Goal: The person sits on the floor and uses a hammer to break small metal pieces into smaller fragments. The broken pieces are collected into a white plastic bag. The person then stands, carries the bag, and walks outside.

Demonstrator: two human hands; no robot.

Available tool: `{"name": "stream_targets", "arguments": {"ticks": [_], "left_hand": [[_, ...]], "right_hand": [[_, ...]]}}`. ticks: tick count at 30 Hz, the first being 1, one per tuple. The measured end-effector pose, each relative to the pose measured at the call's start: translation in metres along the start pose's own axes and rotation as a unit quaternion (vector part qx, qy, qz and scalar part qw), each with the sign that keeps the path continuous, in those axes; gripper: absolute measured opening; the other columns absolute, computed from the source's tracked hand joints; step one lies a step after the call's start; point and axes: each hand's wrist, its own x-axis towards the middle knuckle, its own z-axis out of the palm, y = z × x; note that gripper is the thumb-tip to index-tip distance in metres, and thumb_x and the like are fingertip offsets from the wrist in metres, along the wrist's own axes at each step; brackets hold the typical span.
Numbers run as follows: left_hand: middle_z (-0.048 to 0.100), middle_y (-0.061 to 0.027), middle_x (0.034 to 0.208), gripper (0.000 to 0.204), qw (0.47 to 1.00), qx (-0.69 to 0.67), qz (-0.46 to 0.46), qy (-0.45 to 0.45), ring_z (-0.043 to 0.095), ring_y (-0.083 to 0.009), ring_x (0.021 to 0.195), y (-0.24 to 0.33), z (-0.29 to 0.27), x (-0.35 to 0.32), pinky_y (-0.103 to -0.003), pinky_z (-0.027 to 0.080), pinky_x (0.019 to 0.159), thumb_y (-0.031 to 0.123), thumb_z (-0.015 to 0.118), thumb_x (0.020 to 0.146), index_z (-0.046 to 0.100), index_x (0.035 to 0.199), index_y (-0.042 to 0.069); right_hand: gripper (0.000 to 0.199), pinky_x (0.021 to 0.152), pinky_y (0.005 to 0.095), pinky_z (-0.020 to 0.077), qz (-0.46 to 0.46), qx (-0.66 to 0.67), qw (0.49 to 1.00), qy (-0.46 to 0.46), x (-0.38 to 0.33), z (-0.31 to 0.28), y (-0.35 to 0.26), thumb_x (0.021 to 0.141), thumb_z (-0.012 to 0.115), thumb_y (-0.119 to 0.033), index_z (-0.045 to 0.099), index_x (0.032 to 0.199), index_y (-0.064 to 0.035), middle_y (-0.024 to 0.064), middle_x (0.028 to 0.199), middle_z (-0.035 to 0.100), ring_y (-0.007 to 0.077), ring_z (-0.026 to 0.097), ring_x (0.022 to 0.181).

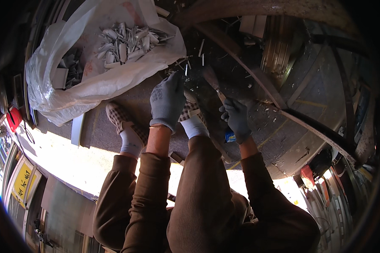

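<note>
- Both hands, in grey gloves, were out in front of the seated person and well apart from each other, seen in the head view from above.
- Right hand (237,120): its fingers were closed round the light handle of a scraper (211,78), the flat, brownish blade pointing up and to the left over the dark ground, toward the left hand's side.
- Left hand (166,99): its fingers were curled and its back faced up, above the space between the two shoes. A thin, bright strip (186,69) showed just beyond the fingertips; I could not tell whether they gripped it.
- Just below the right hand sat a small blue item (230,137), too covered for me to say if it was part of the tool.
- Ahead and to the left, a white plastic bag (114,86) gaped wide, with a heap of pale, narrow offcuts (126,44) inside.
- More slivers lay scattered on the ground between the bag and the scraper.
- Past the right hand, a rusty metal bar (245,63) slanted across the floor.
- Checked shoes (116,114) and white socks (132,142) showed below the bag, near a strip of glaring sunlight.
</note>
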Motion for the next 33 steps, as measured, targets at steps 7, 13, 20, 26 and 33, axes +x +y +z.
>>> {"name": "stream_targets", "arguments": {"ticks": [7, 13, 20, 26, 33], "left_hand": [[0.071, -0.0185, 0.104, 0.026, 1.000, 0.015, 0.012, -0.009, 0.068, -0.0406, 0.097, -0.004, -0.003, -0.001, -0.050, 0.054, 0.081, 0.021, 0.058, 0.098, 0.069, 0.119, 0.011], [0.071, -0.0184, 0.102, 0.025, 0.999, 0.023, 0.023, -0.016, 0.068, -0.0413, 0.093, 0.000, -0.004, -0.001, -0.050, 0.054, 0.078, 0.020, 0.058, 0.098, 0.069, 0.119, 0.013], [0.072, -0.0192, 0.103, 0.025, 1.000, -0.017, 0.015, 0.006, 0.069, -0.0410, 0.094, 0.006, -0.008, -0.012, -0.048, 0.055, 0.079, 0.019, 0.061, 0.097, 0.070, 0.119, 0.010], [0.073, -0.0203, 0.104, 0.027, 0.994, -0.090, -0.055, 0.026, 0.071, -0.0378, 0.095, 0.003, -0.019, -0.038, -0.042, 0.056, 0.080, 0.014, 0.061, 0.097, 0.071, 0.121, 0.007], [0.074, -0.0153, 0.098, 0.028, 0.983, -0.151, -0.101, 0.036, 0.070, -0.0256, 0.083, -0.012, -0.011, -0.060, -0.034, 0.055, 0.073, 0.009, 0.060, 0.096, 0.071, 0.121, 0.003]], "right_hand": [[0.022, 0.053, 0.0221, 0.0409, 0.007, 0.048, 0.999, 0.001, 0.048, 0.028, -0.016, 0.101, 0.066, -0.026, 0.068, 0.111, -0.0072, 0.0051, 0.084, 0.069, 0.0070, 0.054, 0.057], [0.022, 0.053, 0.0236, 0.0445, -0.027, 0.024, 0.997, -0.071, 0.077, 0.017, -0.032, 0.102, 0.066, -0.025, 0.067, 0.112, -0.0060, 0.0042, 0.084, 0.071, 0.0090, 0.061, 0.061], [0.026, 0.060, 0.0230, 0.0450, -0.001, 0.022, 0.996, -0.085, 0.076, 0.007, -0.045, 0.102, 0.065, -0.028, 0.067, 0.116, -0.0064, 0.0045, 0.091, 0.070, 0.0072, 0.059, 0.066], [0.027, 0.062, 0.0230, 0.0466, -0.024, 0.053, 0.995, -0.082, 0.040, -0.003, -0.048, 0.101, 0.064, -0.025, 0.068, 0.118, -0.0044, 0.0066, 0.096, 0.071, 0.0080, 0.059, 0.067], [0.027, 0.065, 0.0242, 0.0495, -0.164, 0.022, 0.977, -0.135, -0.021, 0.037, -0.100, 0.095, 0.053, -0.007, 0.065, 0.116, 0.0012, 0.0109, 0.099, 0.071, 0.0097, 0.059, 0.069]]}}
